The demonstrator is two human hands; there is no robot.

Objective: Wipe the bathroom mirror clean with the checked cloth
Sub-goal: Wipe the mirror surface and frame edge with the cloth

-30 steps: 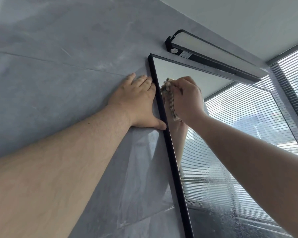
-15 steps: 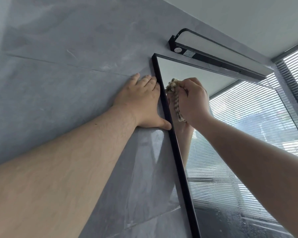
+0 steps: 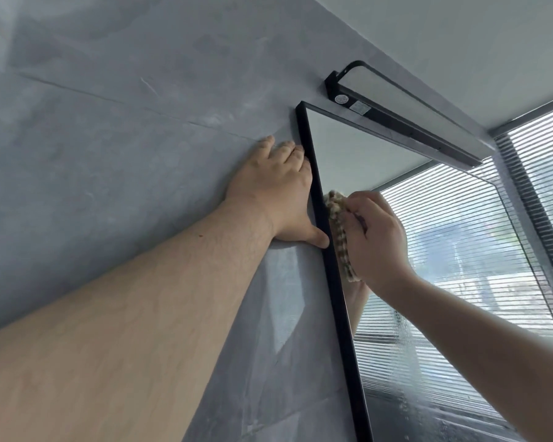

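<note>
A black-framed mirror [image 3: 358, 148] hangs on the grey tiled wall and reflects a window with blinds. My right hand [image 3: 372, 240] grips the bunched checked cloth [image 3: 338, 231] and presses it against the glass just inside the mirror's left frame edge. Most of the cloth is hidden behind my fingers. My left hand [image 3: 276, 193] lies flat on the wall beside the frame, fingers straight, thumb touching the frame's edge. Water streaks and droplets show on the lower part of the glass.
A black bar lamp [image 3: 406, 116] is fixed to the wall right above the mirror's top edge. At the far right is a window with horizontal blinds [image 3: 543, 173]. The grey tiled wall [image 3: 109, 138] fills the left side.
My right hand has slid the cloth down the glass along the left frame edge, away from the top corner. My left hand has stayed flat on the wall.
</note>
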